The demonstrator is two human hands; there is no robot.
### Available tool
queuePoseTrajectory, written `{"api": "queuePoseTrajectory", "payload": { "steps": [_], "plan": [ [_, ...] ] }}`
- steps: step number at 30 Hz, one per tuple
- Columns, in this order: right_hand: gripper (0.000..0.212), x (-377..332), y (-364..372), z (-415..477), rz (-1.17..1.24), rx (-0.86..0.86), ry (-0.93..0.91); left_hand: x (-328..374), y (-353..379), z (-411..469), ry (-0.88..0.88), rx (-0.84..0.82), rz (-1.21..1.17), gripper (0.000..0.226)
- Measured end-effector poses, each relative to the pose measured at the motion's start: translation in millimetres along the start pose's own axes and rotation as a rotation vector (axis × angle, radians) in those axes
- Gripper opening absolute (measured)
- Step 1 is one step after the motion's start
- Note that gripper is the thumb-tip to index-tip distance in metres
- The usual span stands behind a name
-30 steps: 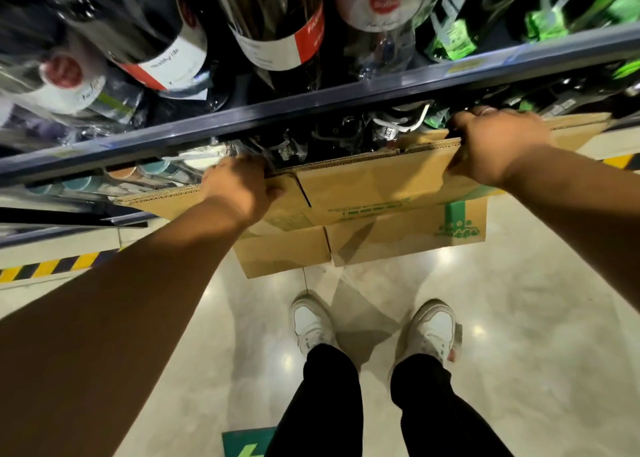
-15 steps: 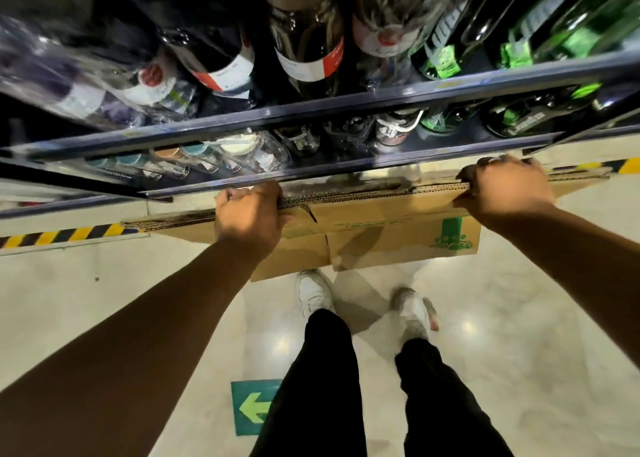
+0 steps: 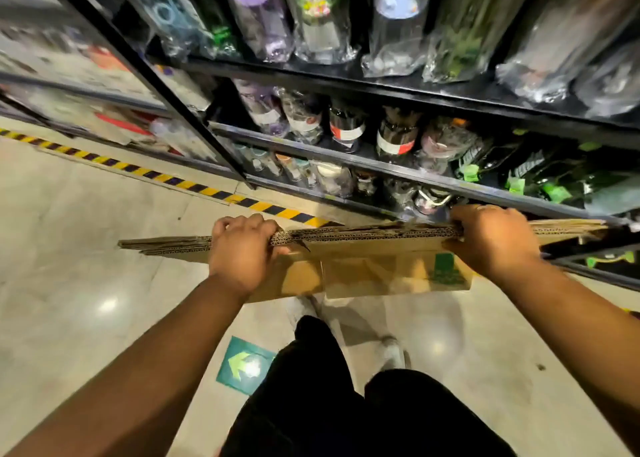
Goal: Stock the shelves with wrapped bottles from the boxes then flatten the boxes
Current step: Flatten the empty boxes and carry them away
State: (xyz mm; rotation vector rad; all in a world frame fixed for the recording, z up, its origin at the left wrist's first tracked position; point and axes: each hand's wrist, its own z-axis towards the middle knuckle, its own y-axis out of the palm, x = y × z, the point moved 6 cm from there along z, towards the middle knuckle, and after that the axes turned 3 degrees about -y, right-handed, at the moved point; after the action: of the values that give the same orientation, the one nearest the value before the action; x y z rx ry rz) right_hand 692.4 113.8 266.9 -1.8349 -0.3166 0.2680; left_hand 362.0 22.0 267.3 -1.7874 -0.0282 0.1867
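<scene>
Left hand [image 3: 242,252] and right hand [image 3: 493,240] curl tight round the flattened cardboard boxes [image 3: 374,266]. Keep the stack level, clear of the shelf edge [image 3: 398,174] above it

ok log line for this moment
left hand: grips flattened boxes | right hand: grips flattened boxes | shelves: wrapped bottles

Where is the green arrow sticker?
Head view, lower centre: the green arrow sticker lies on the floor, left of the dark trouser leg, below the flattened boxes.

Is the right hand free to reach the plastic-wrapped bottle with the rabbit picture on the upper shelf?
Probably not yet: right hand and left hand both grip the flattened brown cardboard boxes, though nothing blocks the rabbit bottle.
</scene>
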Motion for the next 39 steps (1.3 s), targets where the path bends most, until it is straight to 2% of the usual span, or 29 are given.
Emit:
{"api": "queuePoseTrajectory", "payload": {
  "steps": [8, 14, 16, 23, 28, 32, 36, 39],
  "plan": [
    [0.021, -115, -106, -24, 0.033, 0.167, -0.196, -100, -103, -118, -0.253, 0.161, 0.062, 0.030],
    [0.025, -249, -169, -30, -0.045, 0.244, -0.474, -198, -136, -219, -0.509, 0.225, 0.066, 0.025],
    [0.031, -300, -185, -30, -0.096, 0.247, -0.553, -235, -136, -251, -0.591, 0.239, 0.056, 0.026],
    [0.030, -479, -218, -42, -0.208, 0.315, -0.778, -363, -114, -343, -0.794, 0.251, -0.025, 0.031],
    [0.029, -610, -221, -48, -0.193, 0.283, -0.870, -458, -85, -392, -0.918, 0.215, -0.111, 0.025],
    [0.024, -702, -217, -47, -0.158, 0.229, -0.941, -525, -72, -430, -0.998, 0.209, -0.192, 0.030],
    [0.021, -795, -221, -47, -0.235, 0.263, -1.017, -589, -63, -462, -1.068, 0.202, -0.205, 0.034],
    [0.023, -866, -221, -44, -0.203, 0.276, -1.075, -641, -48, -480, -1.144, 0.187, -0.217, 0.033]
  ]
}}
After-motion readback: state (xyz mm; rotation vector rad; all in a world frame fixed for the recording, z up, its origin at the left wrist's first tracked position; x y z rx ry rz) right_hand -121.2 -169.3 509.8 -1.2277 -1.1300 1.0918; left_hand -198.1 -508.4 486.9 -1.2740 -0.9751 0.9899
